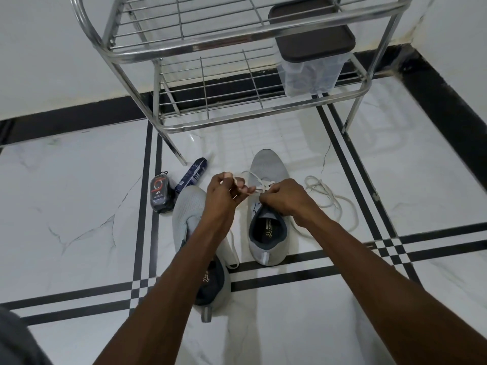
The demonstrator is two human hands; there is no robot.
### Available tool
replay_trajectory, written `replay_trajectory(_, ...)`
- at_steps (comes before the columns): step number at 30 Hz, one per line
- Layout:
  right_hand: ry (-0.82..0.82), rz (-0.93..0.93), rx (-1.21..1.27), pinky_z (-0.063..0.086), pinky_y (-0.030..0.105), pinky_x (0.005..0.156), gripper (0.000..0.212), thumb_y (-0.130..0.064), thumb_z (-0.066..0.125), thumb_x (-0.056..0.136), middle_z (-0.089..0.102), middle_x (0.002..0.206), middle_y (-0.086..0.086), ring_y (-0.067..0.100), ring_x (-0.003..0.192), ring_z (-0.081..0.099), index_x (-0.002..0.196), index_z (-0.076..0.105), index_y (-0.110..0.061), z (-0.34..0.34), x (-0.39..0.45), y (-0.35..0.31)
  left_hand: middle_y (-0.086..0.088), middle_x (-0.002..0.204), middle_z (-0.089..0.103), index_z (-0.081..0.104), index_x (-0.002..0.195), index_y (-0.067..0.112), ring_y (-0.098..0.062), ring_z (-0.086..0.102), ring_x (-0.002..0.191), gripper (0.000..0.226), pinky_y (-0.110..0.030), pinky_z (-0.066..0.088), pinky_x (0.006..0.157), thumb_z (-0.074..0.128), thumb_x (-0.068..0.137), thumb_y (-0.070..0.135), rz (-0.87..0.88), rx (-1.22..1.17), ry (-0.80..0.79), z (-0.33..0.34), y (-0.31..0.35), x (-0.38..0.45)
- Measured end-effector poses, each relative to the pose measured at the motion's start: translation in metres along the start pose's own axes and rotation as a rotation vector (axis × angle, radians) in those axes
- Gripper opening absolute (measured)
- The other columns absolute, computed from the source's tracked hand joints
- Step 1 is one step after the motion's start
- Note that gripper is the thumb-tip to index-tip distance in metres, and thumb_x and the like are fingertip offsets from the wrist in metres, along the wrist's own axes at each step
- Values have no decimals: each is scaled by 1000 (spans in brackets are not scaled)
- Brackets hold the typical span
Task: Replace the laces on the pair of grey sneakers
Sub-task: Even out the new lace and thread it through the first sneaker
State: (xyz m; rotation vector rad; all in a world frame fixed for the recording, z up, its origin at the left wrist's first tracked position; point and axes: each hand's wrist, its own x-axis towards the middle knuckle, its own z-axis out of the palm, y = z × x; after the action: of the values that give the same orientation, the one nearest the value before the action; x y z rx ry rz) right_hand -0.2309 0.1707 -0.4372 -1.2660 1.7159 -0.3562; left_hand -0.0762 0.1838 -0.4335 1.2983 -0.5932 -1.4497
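Seen from above, a person's two bare arms reach down to a pair of grey sneakers on a white marble floor [79, 206] with black stripes. The right sneaker [267, 222] stands upright, toe pointing away. The left hand [224, 191] pinches a white lace [253, 177] between curled fingers [243, 189], lifting it over the eyelets. The right hand [282, 197] curls its fingers around the lace at the shoe's throat. The left sneaker [188, 214] lies just beside it, partly under the left forearm. A loose white lace [334, 200] coils on the floor to the right. This looks like threading the right shoe; the next move likely calls for guiding the lace tip through an eyelet. A shoe polish container [159, 193] and a spray bottle [192, 173] lie near a metal rack [126, 54].
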Motion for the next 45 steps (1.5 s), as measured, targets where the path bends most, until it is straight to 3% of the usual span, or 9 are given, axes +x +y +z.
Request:
replay_trajectory(2, 17, 18, 31, 45, 30, 57, 22, -23, 68, 72, 57, 60, 7, 19, 59, 53, 65, 66, -3, -1, 2, 2, -1, 69, 52, 48, 97, 12, -14, 45, 59, 13, -28, 47, 59, 39, 107, 9, -21, 256, -92, -11, 10, 5)
replay_trajectory(7, 29, 25, 22, 40, 26, 56, 20, -23, 70, 72, 55, 60, 3, 16, 58, 51, 66, 68, -4, 1, 2, 5, -15, 105, 65, 59, 112, 5, -25, 56, 87, 18, -32, 42, 74, 49, 102, 16, -86, 1490, -262, -45, 1, 19)
replay_trajectory(14, 3, -2, 28, 51, 32, 63, 25, -31, 75, 72, 69, 70, 2, 17, 67, 61, 75, 76, -6, 0, 5, 5, 8, 112, 56, 76, 94, 31, -17, 43, 111, 18, -34, 34, 94, 75, 86, 47, 355, 1334, -118, -25, -13, 18)
replay_trajectory(20, 29, -26, 39, 60, 42, 74, 32, -37, 71, 67, 74, 80, 12, 19, 70, 65, 77, 77, -7, 1, 3, 6, 2, 101, 70, 67, 95, 13, -22, 64, 92, 22, -36, 51, 86, 62, 100, 35, 238, 913, -138, -20, -25, 11)
replay_trajectory(24, 26, -11, 39, 57, 38, 66, 18, -27, 72, 74, 74, 77, 10, 19, 67, 63, 72, 77, -10, 1, 3, 6, -6, 111, 76, 55, 111, 0, -18, 71, 109, 30, -33, 53, 101, 43, 110, 27, 96, 457, -200, -11, -16, 1)
replay_trajectory(28, 29, 7, 58, 45, 31, 59, 22, -26, 71, 71, 64, 65, 6, 18, 61, 55, 73, 75, -5, -1, 6, 8, 2, 67, 57, 46, 102, 10, -14, 58, 60, 17, -35, 55, 73, 38, 111, 22, -12, 138, -206, -8, -1, 3)
replay_trajectory(34, 48, 13, 30, 44, 30, 60, 29, -26, 71, 73, 62, 66, 17, 18, 62, 55, 74, 71, 3, -1, 6, 13, -13, 105, 65, 54, 109, 9, -24, 56, 81, 12, -30, 41, 66, 51, 103, 18, -112, 1470, -368, -44, -10, 16)
replay_trajectory(38, 55, -8, 4, 47, 33, 61, 28, -26, 70, 74, 72, 84, 20, 17, 65, 56, 78, 74, 2, -2, 7, 10, -14, 105, 67, 58, 102, 13, -31, 67, 85, 20, -44, 59, 78, 58, 101, 33, -44, 1411, -265, -31, -10, 16)
replay_trajectory(45, 48, -17, 6, 59, 43, 76, 23, -28, 72, 76, 75, 82, 14, 26, 78, 70, 79, 78, -5, -2, 4, 8, 0, 124, 53, 75, 106, 31, -25, 42, 122, 23, -43, 37, 97, 70, 91, 48, 307, 1395, -134, -17, -16, 10)
